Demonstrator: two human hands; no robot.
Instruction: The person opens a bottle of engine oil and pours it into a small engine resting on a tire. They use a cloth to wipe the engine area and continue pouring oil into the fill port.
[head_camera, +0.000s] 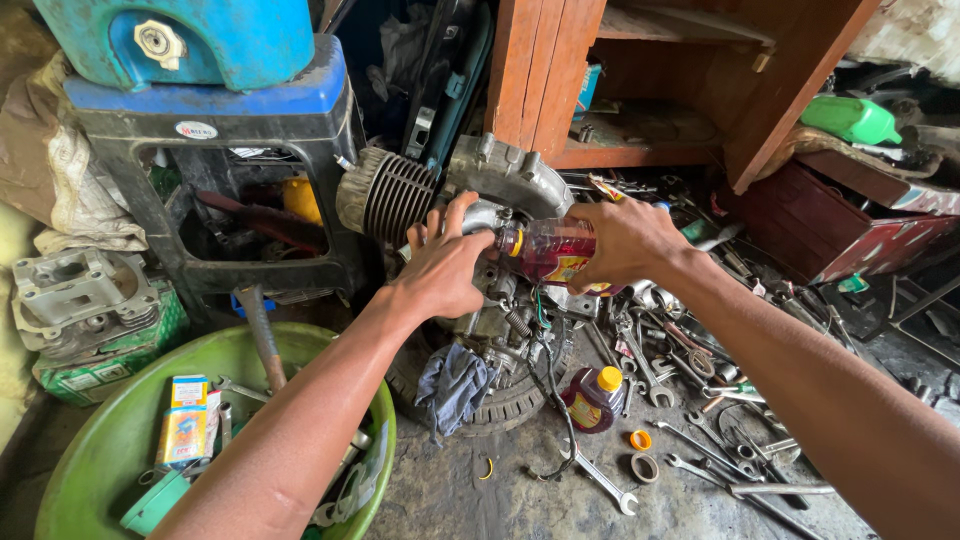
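**Bottle tipped at an engine**

Bottle (550, 250) is lying on its side in the air, in front of the engine (470, 200). It is see-through plastic with red liquid inside. A yellow ring is sitting at its neck, and a yellow and red label is wrapping around its middle. The neck is pointing left and touching the engine's grey metal.

The right hand (625, 240) is gripping the bottle tight around its fat part, fingers curled over the top. The left hand (445, 265) is resting on the engine right by the bottle's neck. Its fingers are bending around the metal there, and the thumb is sticking up. I cannot tell if it is squeezing anything.

The engine is sitting on a black tyre (515, 400), with a blue rag (450, 385) hanging down next to it. A second small bottle (592, 398) with a yellow cap is standing on the floor near the tyre. Spanners (640, 365) are lying all over the dirty floor on the right. A big green tub (385, 440) is sitting at the bottom left, under the left arm.
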